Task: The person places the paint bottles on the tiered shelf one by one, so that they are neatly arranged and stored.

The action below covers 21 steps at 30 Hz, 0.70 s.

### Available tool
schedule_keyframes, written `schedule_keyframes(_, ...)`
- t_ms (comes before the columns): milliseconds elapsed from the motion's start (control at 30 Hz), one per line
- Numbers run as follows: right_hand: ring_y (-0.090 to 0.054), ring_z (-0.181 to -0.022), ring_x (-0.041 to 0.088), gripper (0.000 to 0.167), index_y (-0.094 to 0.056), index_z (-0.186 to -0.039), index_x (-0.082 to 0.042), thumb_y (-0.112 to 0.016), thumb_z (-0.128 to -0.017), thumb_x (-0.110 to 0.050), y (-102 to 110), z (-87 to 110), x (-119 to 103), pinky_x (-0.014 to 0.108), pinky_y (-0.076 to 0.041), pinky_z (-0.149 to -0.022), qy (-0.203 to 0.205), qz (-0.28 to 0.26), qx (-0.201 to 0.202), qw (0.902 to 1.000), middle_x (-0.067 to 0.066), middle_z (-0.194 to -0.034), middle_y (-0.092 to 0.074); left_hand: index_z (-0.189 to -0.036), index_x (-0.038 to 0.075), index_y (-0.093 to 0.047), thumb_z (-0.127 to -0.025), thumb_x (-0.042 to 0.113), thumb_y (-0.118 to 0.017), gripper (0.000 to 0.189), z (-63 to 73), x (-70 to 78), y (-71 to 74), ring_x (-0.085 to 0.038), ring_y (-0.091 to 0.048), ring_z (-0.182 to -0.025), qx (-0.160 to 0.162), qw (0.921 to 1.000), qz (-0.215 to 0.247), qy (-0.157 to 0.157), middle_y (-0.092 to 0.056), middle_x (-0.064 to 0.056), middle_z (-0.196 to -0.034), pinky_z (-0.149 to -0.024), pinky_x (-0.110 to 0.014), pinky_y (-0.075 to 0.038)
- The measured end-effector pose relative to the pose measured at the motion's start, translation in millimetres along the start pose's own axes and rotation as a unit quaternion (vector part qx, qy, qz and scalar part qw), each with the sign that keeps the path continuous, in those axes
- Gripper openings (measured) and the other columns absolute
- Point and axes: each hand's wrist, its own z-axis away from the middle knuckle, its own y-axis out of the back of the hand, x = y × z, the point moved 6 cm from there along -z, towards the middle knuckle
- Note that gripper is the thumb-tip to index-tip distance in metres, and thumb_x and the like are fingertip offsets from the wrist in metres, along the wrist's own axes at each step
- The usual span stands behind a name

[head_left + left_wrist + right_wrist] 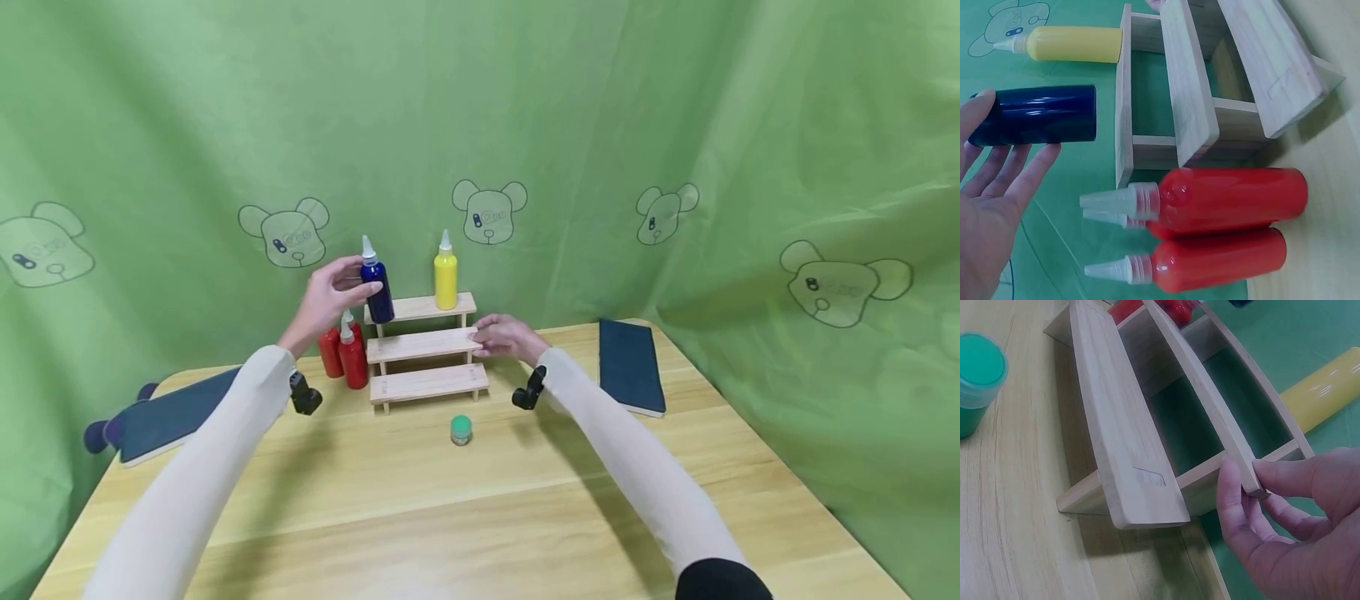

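While both sleeved arms reach in from the bottom of the head view, nearest item on the wooden table [420,517] is a small green-lidded jar [461,429], centre frame, just in front of the 3-step wooden rack [426,348].

R hand [507,337] sits right of centre, at the rack's right end; in the right wrist view, thumb & fingers [1240,499] pinch the end of the middle shelf.

Left of the rack, two red bottles [343,350] stand upright on the table, touching each other.

L hand [327,298], left of centre & raised, grips the blue bottle [377,283], fingers & thumb curled round its upper body. Bottle upright, white nozzle up, at the left end of the top step; can't tell if its base touches the step or hangs just above. In the left wrist view the fingertips [1042,157] lie along the bottle's side, palm partly off it.

Yellow bottle [446,275] stands upright on the top step, twd its right end, well apart from the blue one.

Dark flat pads lie at mid-left [168,421] & mid-right [630,365] of the table. Green cloth backdrop [600,108] w/ bear-head prints fills the upper frame.
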Motion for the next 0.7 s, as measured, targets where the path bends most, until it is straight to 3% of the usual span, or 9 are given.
schedule_keyframes(300, -0.063, -0.076, 0.016, 0.036, -0.049, -0.132, 0.006, -0.060, -0.098, 0.009, 0.3, 0.3, 1.7, 0.021, -0.061, -0.071, 0.003, -0.005, -0.003, 1.0000, 0.012, -0.104, -0.060, -0.154, 0.000, -0.046, -0.098, 0.014, -0.075, 0.065, -15.3, -2.9, -16.0, -0.041, -0.058, -0.134, 0.004, 0.9997, -0.016, -0.016, -0.056, -0.025, -0.148, -0.106, -0.049, -0.056)
schedule_keyframes(700, -0.063, -0.077, 0.016, 0.042, -0.047, -0.138, 0.008, -0.061, -0.098, 0.009, 1.3, -0.7, 2.2, 0.022, -0.062, -0.073, 0.004, 0.009, -0.005, 0.9999, 0.011, -0.103, -0.059, -0.153, 0.002, -0.049, -0.098, 0.013, -0.075, 0.061, -31.8, -7.0, -38.3, -0.040, -0.061, -0.131, 0.032, 0.9975, -0.063, -0.011, -0.058, -0.024, -0.147, -0.113, -0.050, -0.050)
